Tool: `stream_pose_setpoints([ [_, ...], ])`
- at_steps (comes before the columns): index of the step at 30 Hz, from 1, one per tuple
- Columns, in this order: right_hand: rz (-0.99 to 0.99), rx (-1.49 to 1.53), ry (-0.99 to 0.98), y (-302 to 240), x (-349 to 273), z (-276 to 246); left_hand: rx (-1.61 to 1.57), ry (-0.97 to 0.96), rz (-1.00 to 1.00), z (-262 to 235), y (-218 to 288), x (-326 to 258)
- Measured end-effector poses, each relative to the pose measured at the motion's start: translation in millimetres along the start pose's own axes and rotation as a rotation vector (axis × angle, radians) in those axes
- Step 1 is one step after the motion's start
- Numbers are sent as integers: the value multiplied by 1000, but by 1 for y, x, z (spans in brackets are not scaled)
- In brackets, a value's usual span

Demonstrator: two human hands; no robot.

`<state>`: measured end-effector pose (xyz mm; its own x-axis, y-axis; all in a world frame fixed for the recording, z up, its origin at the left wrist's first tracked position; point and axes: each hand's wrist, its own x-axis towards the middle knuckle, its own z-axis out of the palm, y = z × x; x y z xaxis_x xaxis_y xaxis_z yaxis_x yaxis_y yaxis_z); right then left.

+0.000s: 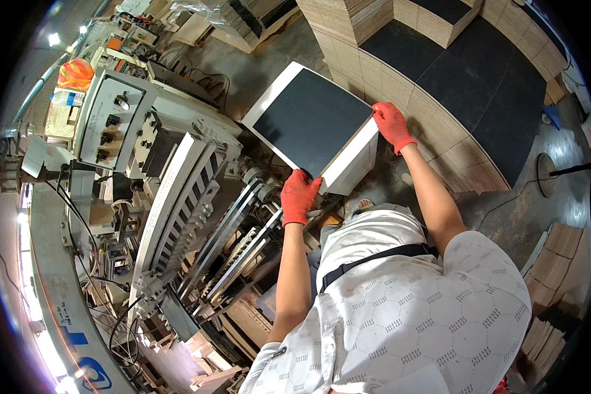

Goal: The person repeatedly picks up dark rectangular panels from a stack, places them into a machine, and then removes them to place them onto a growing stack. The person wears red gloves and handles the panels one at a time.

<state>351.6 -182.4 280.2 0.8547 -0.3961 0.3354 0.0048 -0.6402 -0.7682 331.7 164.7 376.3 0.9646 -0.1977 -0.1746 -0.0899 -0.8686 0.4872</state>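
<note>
A flat dark panel (312, 118) lies on top of a white box-shaped stand (353, 161), its brownish near-right edge facing me. My left hand (300, 197), in a red glove, is closed on the panel's near corner, by the machine. My right hand (394, 126), also in a red glove, grips the right corner, close to the stacked boards. The undersides of the fingers are hidden, so how far they reach beneath the panel cannot be seen.
To the left stands a large machine with a control box (111, 121) and a long slotted rail (171, 210). Tall stacks of dark-topped boards (469, 92) rise at the right. A round-based stand (546, 174) and smaller board piles (555, 259) are farther right; a cable crosses the floor.
</note>
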Motion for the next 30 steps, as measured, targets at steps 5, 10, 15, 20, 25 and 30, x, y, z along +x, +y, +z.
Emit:
stream_pose_setpoints([
  [5,-26,13,11,-9,-2,-5,-12,-11,-40,-2,3,-1],
  [10,-4,-7,31,-15,-5,-5,-7,-13,-29,-2,1,0],
  [15,3,-37,39,-8,-5,0,4,-4,-11,0,1,1],
  [20,-15,-40,48,-3,-5,2,-24,-8,-20,1,1,1],
  [25,-3,-41,57,-4,-6,3,-21,-12,-17,0,2,1],
  [30,-36,-50,85,-7,-7,2,-32,-2,-20,3,0,2],
])
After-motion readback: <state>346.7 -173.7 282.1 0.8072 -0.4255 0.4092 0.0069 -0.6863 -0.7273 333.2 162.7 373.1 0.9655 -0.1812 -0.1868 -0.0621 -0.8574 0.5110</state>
